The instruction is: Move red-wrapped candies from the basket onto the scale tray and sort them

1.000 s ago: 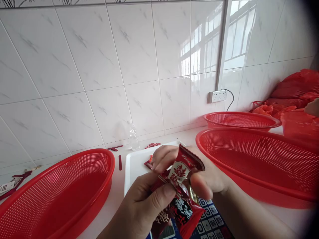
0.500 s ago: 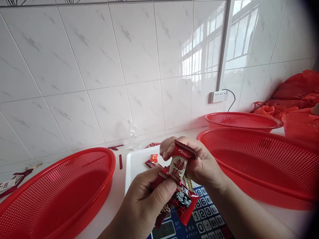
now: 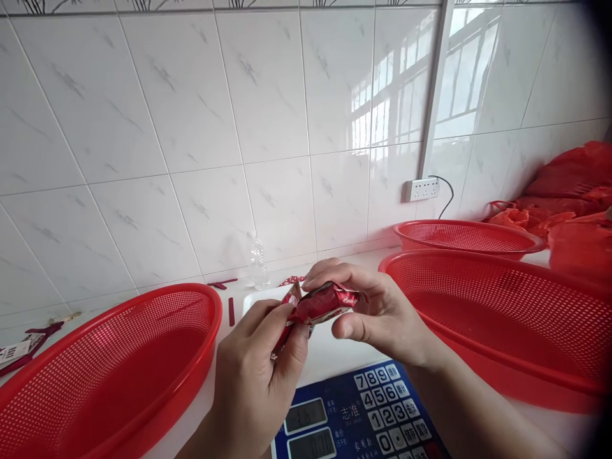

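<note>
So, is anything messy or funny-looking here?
Yes, a little: a maroon strip lies loose between the red basket on the left and the white tray, with similar scraps behind it. They look like stray bits. I see nothing spilled, and the left hand holds red packets.

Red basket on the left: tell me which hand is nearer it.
Left. The left hand is just right of the red basket; the right hand is farther right, beside the red packets.
</note>
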Demonstrator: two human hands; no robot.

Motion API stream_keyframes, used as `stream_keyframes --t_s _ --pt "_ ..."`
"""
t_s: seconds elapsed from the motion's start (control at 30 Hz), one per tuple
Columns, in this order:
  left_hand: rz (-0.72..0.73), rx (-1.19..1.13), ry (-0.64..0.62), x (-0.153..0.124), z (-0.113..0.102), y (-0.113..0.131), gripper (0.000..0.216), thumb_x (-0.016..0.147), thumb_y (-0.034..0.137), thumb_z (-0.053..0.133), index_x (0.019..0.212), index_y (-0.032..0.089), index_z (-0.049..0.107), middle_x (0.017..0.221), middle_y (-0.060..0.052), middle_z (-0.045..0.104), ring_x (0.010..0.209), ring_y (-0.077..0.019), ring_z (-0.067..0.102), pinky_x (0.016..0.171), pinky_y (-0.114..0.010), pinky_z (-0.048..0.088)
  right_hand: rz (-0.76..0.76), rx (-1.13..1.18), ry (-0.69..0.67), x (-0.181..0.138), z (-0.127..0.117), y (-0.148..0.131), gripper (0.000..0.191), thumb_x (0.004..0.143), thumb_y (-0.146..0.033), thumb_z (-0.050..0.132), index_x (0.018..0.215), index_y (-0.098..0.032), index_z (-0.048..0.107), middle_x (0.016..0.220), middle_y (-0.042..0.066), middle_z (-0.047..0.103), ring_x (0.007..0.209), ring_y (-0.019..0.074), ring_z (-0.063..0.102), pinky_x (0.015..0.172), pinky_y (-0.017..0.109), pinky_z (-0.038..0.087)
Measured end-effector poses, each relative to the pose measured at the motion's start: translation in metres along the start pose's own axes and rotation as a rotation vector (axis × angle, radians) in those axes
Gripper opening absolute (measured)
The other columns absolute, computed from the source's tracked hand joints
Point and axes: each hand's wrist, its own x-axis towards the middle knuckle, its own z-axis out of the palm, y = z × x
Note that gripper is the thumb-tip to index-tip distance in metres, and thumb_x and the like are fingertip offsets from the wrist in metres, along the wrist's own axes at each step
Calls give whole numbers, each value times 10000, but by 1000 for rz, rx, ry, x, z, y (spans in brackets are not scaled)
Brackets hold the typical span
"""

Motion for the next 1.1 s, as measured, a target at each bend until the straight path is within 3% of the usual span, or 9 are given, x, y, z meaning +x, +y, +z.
stream_keyframes --t_s 0.13,0.3,0.47,0.9,1.1 --pt "109 161 42 0 -3 -2 123 905 174 559 943 146 672 823 -48 682 682 -140 660 602 -218 533 -99 -58 -26 1 1 -1 301 771 -344 759 1052 -261 687 994 35 663 976 170 601 890 349 485" --pt "146 177 53 -1 -3 0 125 910 178 550 937 149 668 799 -46 682 673 -143 667 598 -219 543 -139 -73 -35 1 0 -4 239 796 -330 737 1019 -254 696 947 35 663 941 169 607 870 363 500" --pt "132 134 34 -2 -3 2 128 907 181 555 977 163 661 822 -38 678 671 -138 656 584 -225 540 -104 -58 -83 1 1 -3 312 759 -321 772 1046 -242 678 995 50 661 972 184 617 891 382 511" --pt "125 137 7 -4 -1 1 144 897 158 542 985 162 655 843 -34 676 686 -136 653 594 -228 537 -146 -151 -69 2 9 -4 150 781 -185 745 907 -200 664 876 37 669 877 168 620 817 363 527" --pt "61 52 -43 -1 -4 2 139 908 181 565 1005 183 665 850 -22 675 694 -123 654 611 -214 540 -62 -9 -35 -1 7 -8 196 823 -293 713 1000 -209 703 934 53 671 911 185 623 828 372 517"
